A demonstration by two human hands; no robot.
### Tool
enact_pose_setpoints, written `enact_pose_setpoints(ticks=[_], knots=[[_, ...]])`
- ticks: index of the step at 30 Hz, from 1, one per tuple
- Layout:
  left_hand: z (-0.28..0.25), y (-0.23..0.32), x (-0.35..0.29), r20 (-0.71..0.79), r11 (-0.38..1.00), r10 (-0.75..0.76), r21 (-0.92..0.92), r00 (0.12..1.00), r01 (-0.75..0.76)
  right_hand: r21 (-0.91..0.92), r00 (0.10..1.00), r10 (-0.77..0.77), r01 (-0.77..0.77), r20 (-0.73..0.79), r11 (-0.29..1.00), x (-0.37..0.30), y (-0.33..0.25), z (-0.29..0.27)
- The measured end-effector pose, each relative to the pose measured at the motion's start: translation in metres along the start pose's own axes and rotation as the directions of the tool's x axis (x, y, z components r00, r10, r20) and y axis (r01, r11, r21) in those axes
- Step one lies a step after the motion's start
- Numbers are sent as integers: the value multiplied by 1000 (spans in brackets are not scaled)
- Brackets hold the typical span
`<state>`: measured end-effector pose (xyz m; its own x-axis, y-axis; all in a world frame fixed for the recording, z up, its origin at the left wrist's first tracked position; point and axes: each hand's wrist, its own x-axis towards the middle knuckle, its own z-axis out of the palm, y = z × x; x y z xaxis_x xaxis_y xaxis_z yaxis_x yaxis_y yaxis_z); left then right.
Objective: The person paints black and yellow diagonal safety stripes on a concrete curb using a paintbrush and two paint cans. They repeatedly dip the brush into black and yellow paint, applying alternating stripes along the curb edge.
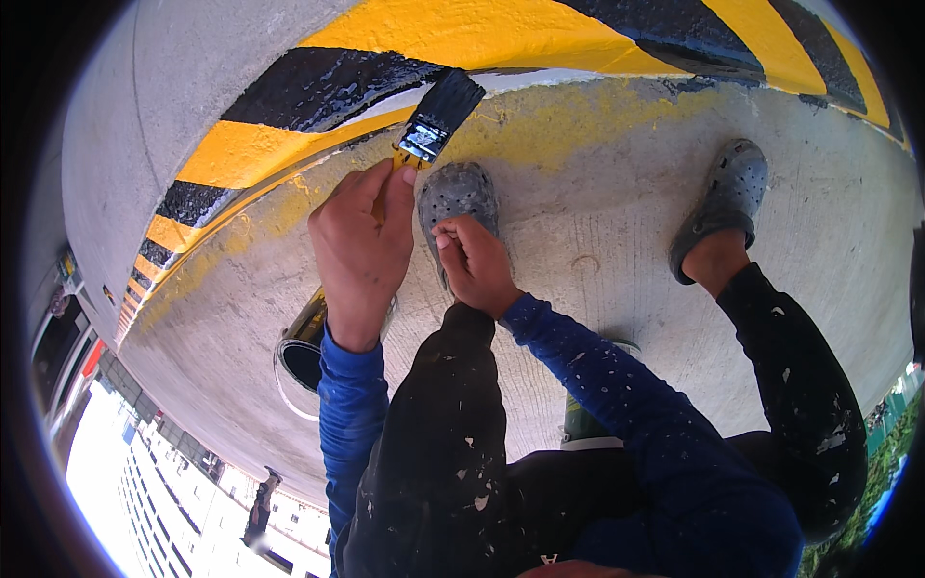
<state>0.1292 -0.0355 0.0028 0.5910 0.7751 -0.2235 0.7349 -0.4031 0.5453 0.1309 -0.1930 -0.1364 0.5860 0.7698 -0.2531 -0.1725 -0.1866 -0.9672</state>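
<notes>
A person crouches on a concrete ledge (617,241) high above a street, seen from their own head looking down. The left hand (358,246) is closed around the yellow handle of a flat paintbrush (436,120), whose dark bristles rest on the edge of a black stripe (328,87) on a raised curb painted in slanting yellow and black bands. The brush sits at the ledge's far edge, where the curb rises from the flat concrete. The right hand (474,262) rests with fingers curled loosely on the toe of a grey perforated clog (455,193), holding nothing. The other clog (721,197) stands well apart, toward the right side of the ledge.

By the look of it, the step in hand is filling or edging the black stripe; the next stroke would call for a steady line along the border, keeping black off the yellow.

A metal paint can (301,352) stands just beside the left forearm, largely covered by the hand and blue sleeve, so its contents cannot be told. A second container (583,424) peeps out behind the right arm, mostly hidden. The curb bends away and is cut off at both picture edges, and the buildings below blur at the rim
</notes>
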Motion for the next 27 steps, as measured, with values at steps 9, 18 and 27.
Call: enact_pose_setpoints(ticks=[9,18,27], knots=[[0,0,-4,-2,999,10,-39,1000,-10,-6,1000,-10,10,-1,1000,1,-1,-1],[4,1,-2,7,999,19,-45,1000,-19,-3,1000,-8,8,-3,1000,0,1,0],[3,-2,-1,-15,999,21,-48,1000,-22,0,1000,-11,11,-15,1000,0,0,1]])
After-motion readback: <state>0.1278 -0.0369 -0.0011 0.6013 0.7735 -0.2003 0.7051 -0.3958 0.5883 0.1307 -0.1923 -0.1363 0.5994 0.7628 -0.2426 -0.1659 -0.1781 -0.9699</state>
